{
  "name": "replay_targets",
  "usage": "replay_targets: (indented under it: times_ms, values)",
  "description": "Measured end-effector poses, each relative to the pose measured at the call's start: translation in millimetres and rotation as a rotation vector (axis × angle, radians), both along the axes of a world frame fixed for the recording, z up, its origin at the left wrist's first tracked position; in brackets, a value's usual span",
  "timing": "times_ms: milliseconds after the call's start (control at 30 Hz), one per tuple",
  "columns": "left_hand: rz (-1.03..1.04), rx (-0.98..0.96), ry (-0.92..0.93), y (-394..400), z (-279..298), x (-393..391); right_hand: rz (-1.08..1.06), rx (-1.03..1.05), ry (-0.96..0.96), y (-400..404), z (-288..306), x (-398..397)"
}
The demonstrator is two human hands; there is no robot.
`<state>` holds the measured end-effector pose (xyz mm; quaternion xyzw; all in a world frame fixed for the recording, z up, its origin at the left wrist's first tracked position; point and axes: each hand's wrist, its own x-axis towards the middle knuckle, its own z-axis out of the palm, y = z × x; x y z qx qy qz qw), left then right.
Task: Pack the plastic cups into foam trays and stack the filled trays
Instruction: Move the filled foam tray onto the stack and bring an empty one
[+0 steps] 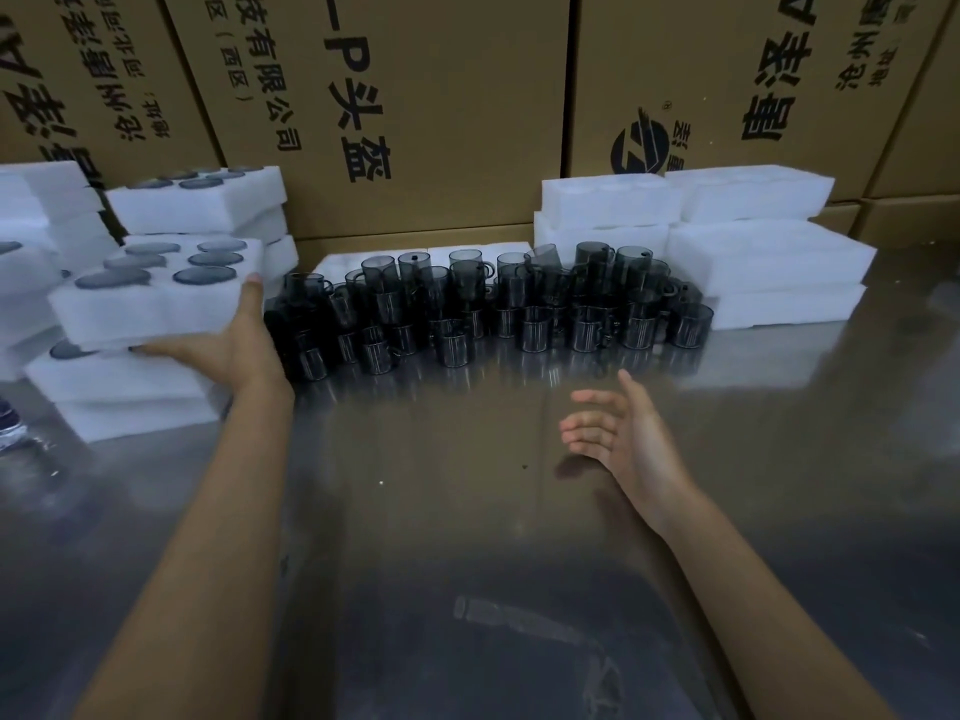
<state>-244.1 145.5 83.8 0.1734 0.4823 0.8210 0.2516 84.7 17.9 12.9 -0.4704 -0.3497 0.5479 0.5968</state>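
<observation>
My left hand holds a filled white foam tray by its right end, thumb on the side and fingers underneath, just above a stack of filled trays at the left. Dark cup bottoms show in the tray's round holes. A heap of several dark smoky plastic cups with handles stands across the middle of the table. My right hand hovers over the bare table in front of the cups, fingers relaxed, holding nothing. Empty foam trays are stacked at the right.
More filled tray stacks stand behind at the left. Large brown cardboard boxes wall off the back. The shiny metal table stretches toward me. A clear plastic item lies at the far left edge.
</observation>
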Motion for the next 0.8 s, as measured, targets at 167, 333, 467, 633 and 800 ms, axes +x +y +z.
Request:
replay_targets:
  times_ms: [167,333,467,633,800]
  values:
    - [-0.020,-0.146,0.269,7,-11,-10,0.007,0.009,-0.024,0,-1,0]
    - [0.067,-0.129,0.214,8,-1,-17,0.003,0.008,-0.027,0,-1,-1]
    - [0.084,-0.118,0.112,9,4,-18,0.004,0.006,-0.031,0,0,-1]
    - [0.039,-0.166,-0.048,4,-6,-12,0.001,0.004,-0.025,-2,0,-2]
    - [0.099,-0.043,0.112,-11,-18,19,0.001,0.004,-0.057,-3,2,-3]
